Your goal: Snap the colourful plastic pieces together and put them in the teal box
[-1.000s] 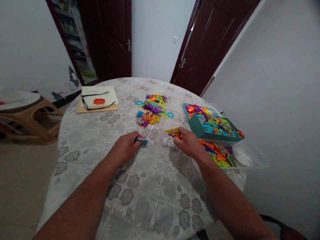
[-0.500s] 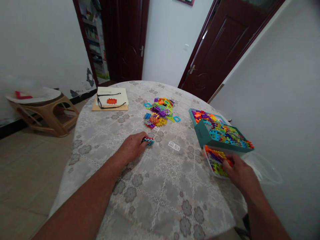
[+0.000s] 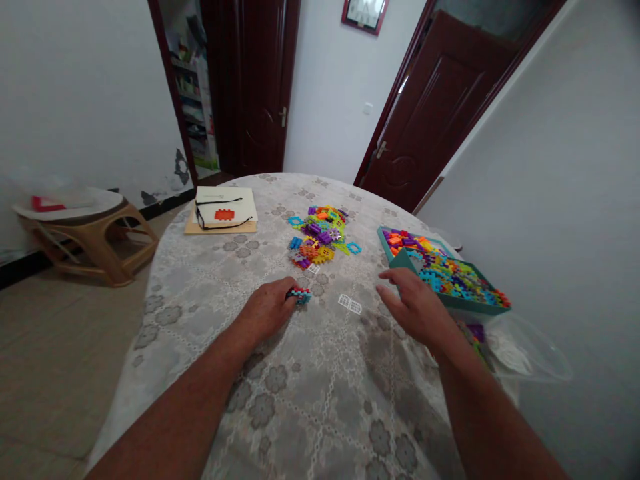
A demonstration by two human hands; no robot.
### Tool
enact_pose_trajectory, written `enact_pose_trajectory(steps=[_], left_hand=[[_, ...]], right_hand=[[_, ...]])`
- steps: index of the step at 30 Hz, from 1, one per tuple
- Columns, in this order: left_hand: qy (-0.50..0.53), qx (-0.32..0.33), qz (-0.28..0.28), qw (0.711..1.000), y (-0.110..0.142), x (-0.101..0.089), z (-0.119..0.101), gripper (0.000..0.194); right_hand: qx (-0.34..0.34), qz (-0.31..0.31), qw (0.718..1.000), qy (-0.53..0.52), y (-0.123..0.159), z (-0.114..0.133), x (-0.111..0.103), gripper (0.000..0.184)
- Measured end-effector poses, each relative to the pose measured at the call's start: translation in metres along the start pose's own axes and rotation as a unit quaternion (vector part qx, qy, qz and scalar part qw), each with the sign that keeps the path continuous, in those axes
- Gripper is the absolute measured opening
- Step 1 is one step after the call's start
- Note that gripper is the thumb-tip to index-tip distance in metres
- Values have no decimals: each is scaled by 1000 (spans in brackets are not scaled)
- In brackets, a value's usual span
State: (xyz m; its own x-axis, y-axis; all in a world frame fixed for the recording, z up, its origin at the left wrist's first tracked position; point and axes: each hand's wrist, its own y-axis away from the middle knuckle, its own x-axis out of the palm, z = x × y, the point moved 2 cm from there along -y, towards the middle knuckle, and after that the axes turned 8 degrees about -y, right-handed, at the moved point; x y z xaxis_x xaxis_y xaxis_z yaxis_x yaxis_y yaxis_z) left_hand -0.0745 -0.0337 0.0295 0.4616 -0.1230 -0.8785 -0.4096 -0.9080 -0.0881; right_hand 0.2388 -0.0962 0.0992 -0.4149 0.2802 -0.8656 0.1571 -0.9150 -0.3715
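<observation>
My left hand (image 3: 270,307) is closed on a small stack of blue and red toothed building pieces (image 3: 301,295), low over the table. My right hand (image 3: 410,300) hovers in front of the teal box with thumb and fingers apart and nothing between them. Between my hands lies a white lattice window piece (image 3: 349,304), flat on the cloth. Farther back is a loose pile of colourful interlocking pieces (image 3: 320,235), with a second white lattice piece (image 3: 313,269) at its near edge.
A teal box (image 3: 465,303) and its lid (image 3: 385,243), both full of pieces, stand at the right. Partly behind my right arm is a clear plastic tub (image 3: 543,363). Glasses (image 3: 200,217) and an orange piece (image 3: 225,215) rest on a book (image 3: 250,197) at the left.
My right hand carried yellow, purple and orange pieces to the clear tub, let them go there, and came back left with no pieces. My left hand stays on its stack.
</observation>
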Motion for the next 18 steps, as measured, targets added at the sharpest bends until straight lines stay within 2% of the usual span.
enact_pose_trajectory(steps=[2,5,9,12,18], left_hand=[[3,-6,-1,1000,1,-2,0,15],[4,-7,-8,1000,1,-3,0,14],[10,2,-24,1000,2,-2,2,14],[4,-10,-22,1000,2,-2,3,12],[3,-13,-20,1000,1,-4,1,14]], right_hand=[[9,51,999,-1,-31,13,19,31],[50,142,988,21,-65,20,53,35],[78,189,978,30,-85,24,86,38],[86,205,974,39,-82,23,94,37],[120,266,954,72,-42,1,81,33]])
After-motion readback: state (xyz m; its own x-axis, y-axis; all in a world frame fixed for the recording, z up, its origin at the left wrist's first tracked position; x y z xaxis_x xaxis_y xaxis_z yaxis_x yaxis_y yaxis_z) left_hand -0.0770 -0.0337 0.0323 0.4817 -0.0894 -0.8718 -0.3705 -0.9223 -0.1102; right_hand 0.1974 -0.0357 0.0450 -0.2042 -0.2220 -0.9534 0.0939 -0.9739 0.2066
